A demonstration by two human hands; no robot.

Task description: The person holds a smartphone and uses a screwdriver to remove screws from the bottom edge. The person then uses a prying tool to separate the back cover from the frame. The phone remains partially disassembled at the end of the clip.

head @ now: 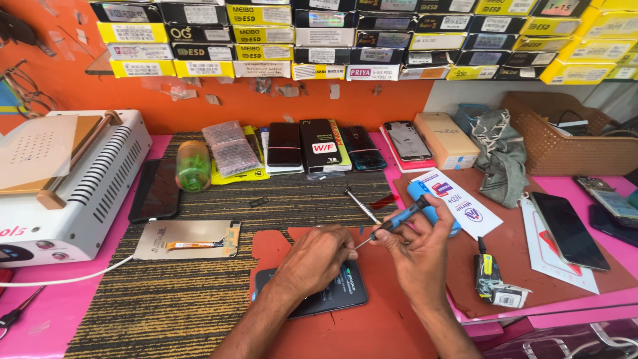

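Observation:
A dark opened phone point(332, 296) lies on a red mat point(392, 312) at the front of the bench. My left hand point(314, 260) rests on the phone's upper part and steadies it. My right hand point(420, 250) grips a blue-handled screwdriver point(399, 219), its thin tip pointing down-left toward the fingers of my left hand. A second, silver screwdriver point(361, 205) lies on the striped mat just behind my hands.
A white machine point(66, 186) stands at left beside a dark screen point(155, 189) and a display panel with orange flex point(188, 239). Phones and boxes line the back; a green bottle point(193, 165), a wicker basket point(565, 143), a grey cloth point(498, 156) and a phone point(569, 231) at right.

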